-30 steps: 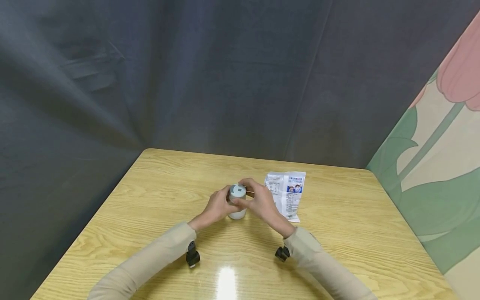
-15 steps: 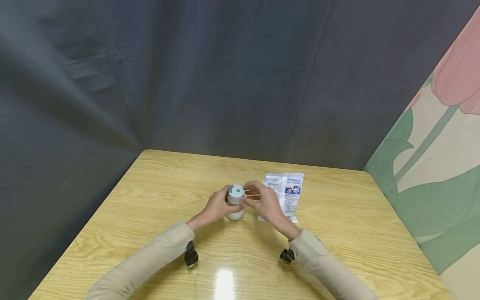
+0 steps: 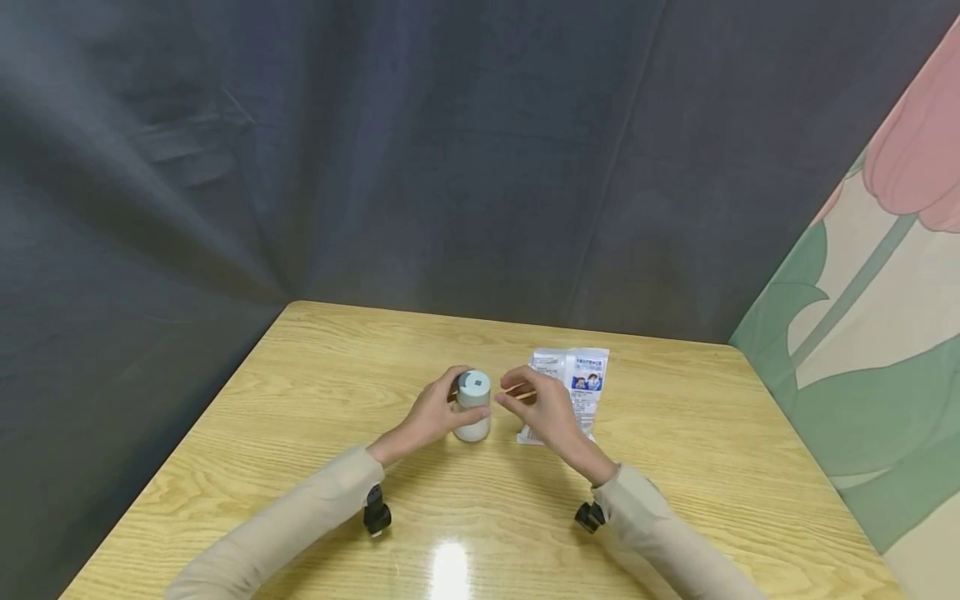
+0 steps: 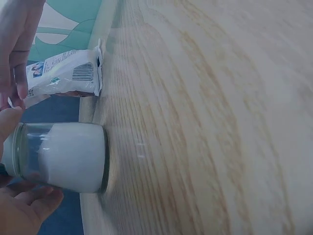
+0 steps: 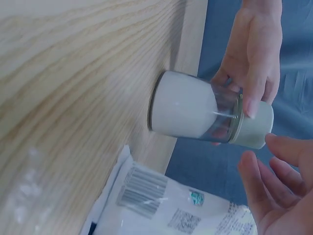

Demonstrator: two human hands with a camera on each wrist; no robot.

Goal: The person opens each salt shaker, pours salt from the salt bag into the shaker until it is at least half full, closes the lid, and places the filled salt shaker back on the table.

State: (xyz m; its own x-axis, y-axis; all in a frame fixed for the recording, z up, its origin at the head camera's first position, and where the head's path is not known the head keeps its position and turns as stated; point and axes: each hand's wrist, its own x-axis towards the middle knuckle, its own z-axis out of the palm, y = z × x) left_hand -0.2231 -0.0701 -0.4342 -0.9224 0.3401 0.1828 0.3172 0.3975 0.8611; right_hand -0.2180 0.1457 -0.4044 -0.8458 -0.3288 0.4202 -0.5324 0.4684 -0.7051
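Upright on the wooden table stands a clear glass seasoning jar (image 3: 472,430) filled mostly with white contents, with a pale green lid (image 3: 475,383) on top. My left hand (image 3: 429,414) grips the jar near its neck and lid, thumb on the near side. To the right of the lid, my right hand (image 3: 547,408) is held in the air with loosely bent fingers and nothing between them; a small gap parts its fingertips from the lid. In the right wrist view the glass (image 5: 188,105) shows the white contents, and the right fingers (image 5: 252,178) lie close to the lid.
A white printed plastic packet (image 3: 588,396) stands behind and to the right of the right hand, which partly covers it. Its barcode (image 4: 83,71) shows in the left wrist view. A dark curtain (image 3: 480,167) hangs behind the table (image 3: 360,350).
My right hand has come off the lid and drawn back to the right. The left hand still holds the jar, which stays in place.
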